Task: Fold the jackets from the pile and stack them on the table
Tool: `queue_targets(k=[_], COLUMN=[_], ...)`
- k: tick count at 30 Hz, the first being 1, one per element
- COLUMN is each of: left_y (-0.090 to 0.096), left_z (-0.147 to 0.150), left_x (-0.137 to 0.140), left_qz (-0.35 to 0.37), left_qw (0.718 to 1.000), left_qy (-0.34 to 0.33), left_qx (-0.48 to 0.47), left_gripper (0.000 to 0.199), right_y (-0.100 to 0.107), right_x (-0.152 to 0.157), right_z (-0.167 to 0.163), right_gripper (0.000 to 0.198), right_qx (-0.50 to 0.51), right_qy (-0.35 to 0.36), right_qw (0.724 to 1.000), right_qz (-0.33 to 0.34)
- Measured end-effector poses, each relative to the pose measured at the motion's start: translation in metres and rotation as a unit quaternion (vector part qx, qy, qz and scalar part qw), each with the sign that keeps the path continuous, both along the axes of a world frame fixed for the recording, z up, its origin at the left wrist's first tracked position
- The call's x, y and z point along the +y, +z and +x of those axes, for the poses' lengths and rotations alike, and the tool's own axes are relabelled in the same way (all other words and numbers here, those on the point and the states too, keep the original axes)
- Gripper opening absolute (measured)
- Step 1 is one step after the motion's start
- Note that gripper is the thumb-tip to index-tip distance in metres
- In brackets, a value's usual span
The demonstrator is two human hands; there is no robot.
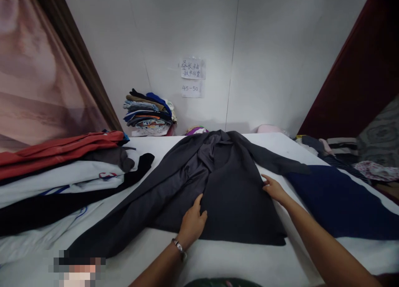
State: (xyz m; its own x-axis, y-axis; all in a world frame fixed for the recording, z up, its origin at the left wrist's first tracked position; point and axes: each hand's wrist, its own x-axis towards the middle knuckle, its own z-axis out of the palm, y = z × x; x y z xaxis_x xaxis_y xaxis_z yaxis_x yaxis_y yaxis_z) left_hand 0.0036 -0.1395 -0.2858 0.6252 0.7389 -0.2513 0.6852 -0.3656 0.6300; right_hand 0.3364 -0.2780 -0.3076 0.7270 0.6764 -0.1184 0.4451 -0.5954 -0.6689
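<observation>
A dark grey long-sleeved jacket point(237, 195) lies spread on the white table, its collar at the far side and its front hem towards me. Its left-hand sleeve reaches down to the near left, and the other sleeve stretches out to the right. My left hand point(193, 222) rests on the jacket by the front opening, index finger stretched out and thumb apart. At the jacket's right side edge, my right hand point(274, 189) touches the cloth, with its index finger and thumb apart. Neither hand visibly grips the fabric.
Folded clothes with a red garment point(62, 152) on top lie at the left. A tall stack of clothes point(149, 114) stands by the wall. A navy garment point(339, 204) lies right of the jacket, and more clothes point(343, 148) are piled beyond. The white table point(237, 262) shows in front.
</observation>
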Motion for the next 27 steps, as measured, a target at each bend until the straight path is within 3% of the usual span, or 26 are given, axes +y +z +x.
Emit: queue_targets(k=[2,6,9,13,17,21,27], left_y=[-0.003,-0.004,-0.002,-0.004,-0.011,-0.018,-0.024], left_z=[0.0,-0.001,-0.001,-0.001,-0.001,-0.003,-0.009], left_x=[0.0,-0.002,-0.004,-0.004,-0.005,-0.005,-0.003], left_qz=[0.031,0.068,0.066,0.057,0.049,0.014,-0.055], left_qw=[0.999,0.997,0.997,0.997,0.997,0.998,0.993], left_qy=[-0.019,-0.035,-0.04,-0.046,-0.047,-0.055,-0.08], left_qx=[-0.012,0.001,0.009,0.008,0.019,-0.017,-0.073], left_gripper=[0.061,0.058,0.059,0.06,0.062,0.065,0.067], right_y=[-0.002,0.02,0.05,0.073,0.064,0.041,0.022], right_x=[-0.009,0.002,0.04,0.12,0.203,0.262,0.321], right_z=[0.01,0.012,0.005,-0.002,0.001,0.008,0.024], right_gripper=[0.069,0.051,0.038,0.029,0.048,0.066,0.055], right_qx=[0.015,-0.126,-0.157,-0.017,0.06,0.112,0.146], right_qy=[0.006,0.034,0.062,0.066,0.038,-0.009,-0.059], right_qw=[1.0,0.991,0.981,0.984,0.986,0.983,0.971], right_qz=[-0.022,0.013,0.094,0.162,0.151,0.148,0.179])
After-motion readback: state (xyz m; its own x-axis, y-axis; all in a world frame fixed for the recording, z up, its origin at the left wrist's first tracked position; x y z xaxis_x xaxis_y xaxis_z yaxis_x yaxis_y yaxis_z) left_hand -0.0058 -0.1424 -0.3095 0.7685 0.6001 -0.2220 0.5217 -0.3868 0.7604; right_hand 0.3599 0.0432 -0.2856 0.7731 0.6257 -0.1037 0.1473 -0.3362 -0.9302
